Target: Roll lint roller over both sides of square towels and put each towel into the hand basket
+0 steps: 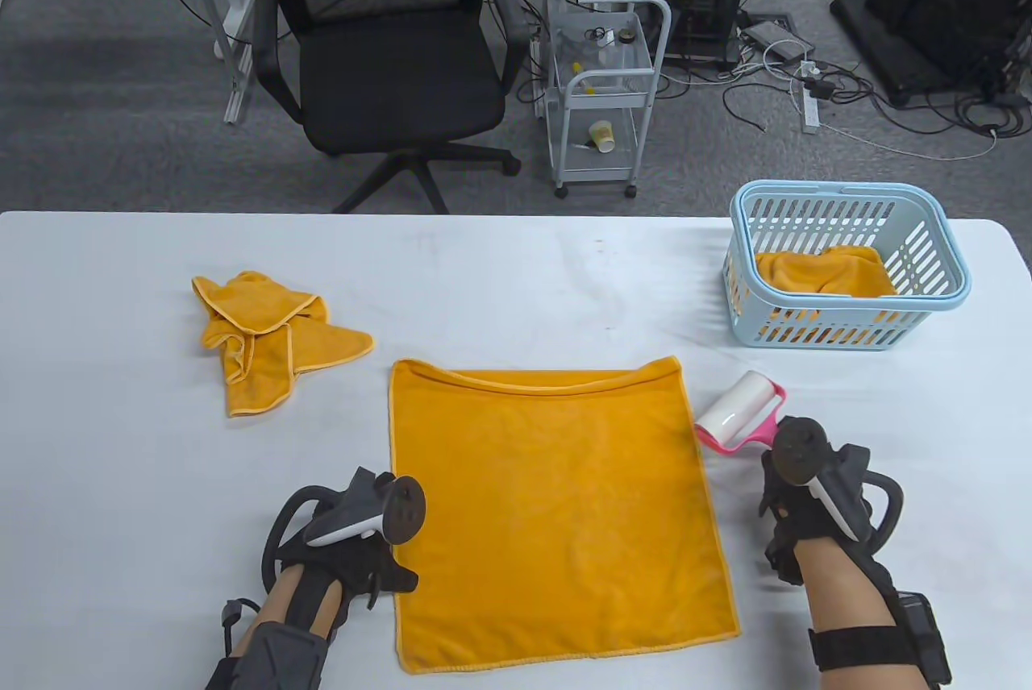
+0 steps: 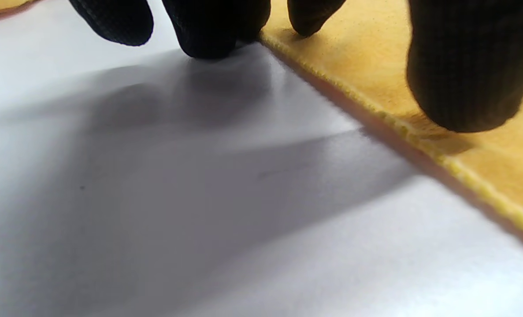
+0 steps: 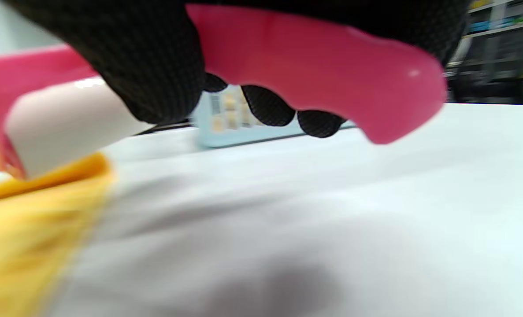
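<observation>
A square orange towel lies spread flat on the white table. My left hand rests at its left edge: in the left wrist view the fingertips touch the table beside the hem, and the thumb presses on the towel. My right hand grips the pink handle of the lint roller, whose white roll sits at the towel's right edge. A crumpled orange towel lies at the left. The light-blue hand basket at the right holds another orange towel.
Beyond the table's far edge stand a black office chair and a white wheeled cart. Cables and a power strip lie on the floor. Bare tabletop runs between the crumpled towel and the basket.
</observation>
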Motion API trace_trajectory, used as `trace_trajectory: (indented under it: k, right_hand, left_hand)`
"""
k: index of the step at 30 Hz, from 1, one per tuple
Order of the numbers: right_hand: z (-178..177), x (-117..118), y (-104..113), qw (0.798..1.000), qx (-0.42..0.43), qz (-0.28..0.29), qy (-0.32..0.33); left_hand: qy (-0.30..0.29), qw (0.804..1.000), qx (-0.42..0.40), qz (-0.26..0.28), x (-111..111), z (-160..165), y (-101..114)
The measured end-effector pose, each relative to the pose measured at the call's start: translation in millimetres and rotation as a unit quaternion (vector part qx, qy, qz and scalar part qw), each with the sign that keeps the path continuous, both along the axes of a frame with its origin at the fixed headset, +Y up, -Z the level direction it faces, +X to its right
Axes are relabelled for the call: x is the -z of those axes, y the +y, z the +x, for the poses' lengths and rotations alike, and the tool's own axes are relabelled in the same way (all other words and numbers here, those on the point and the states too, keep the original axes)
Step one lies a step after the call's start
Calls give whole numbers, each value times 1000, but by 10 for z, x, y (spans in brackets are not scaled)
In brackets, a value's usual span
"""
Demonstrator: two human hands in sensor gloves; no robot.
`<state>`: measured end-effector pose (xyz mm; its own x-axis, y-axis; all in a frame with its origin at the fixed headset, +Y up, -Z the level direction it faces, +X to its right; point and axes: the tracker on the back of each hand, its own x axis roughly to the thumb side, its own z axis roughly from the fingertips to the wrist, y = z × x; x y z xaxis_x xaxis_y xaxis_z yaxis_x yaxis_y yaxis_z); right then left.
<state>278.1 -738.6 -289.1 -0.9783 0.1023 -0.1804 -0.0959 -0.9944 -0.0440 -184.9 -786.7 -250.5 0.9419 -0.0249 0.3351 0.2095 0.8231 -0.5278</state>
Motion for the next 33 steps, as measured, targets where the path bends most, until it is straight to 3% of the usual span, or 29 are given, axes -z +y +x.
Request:
trace_trajectory:
  k: [4, 6, 9, 12, 17, 21, 26, 31, 33]
  right_hand:
    - [-584, -50, 145, 990, 9, -34, 140]
    - [-1075, -132, 178, 968, 17, -67, 242]
    - [-1578, -285, 131, 938, 17, -99, 332]
    - [-2076, -490, 10, 908, -16, -117, 403]
    - [-2449, -678, -136, 883, -47, -130, 449]
    - [-2488, -718, -213, 877, -79, -135, 454]
    - [-2231, -615, -141, 883, -119, -170, 421]
    - [-1695, -460, -18, 896, -170, -222, 345]
    - [-1322, -366, 29, 902, -201, -251, 288]
  left_hand:
    - [-12, 1000, 26, -2, -13, 48, -12]
    - [-17, 999, 38, 0, -21, 70, -21]
    - [-17, 999, 40, 1, -25, 75, -25]
    - [-16, 999, 38, 1, -25, 69, -25]
    - [-15, 999, 37, 2, -25, 68, -28]
    - [-16, 999, 37, 2, -23, 68, -30]
    - [-16, 999, 38, 2, -23, 68, -32]
    - [-17, 999, 39, 2, -23, 70, -33]
    - [-17, 999, 39, 2, -23, 71, -33]
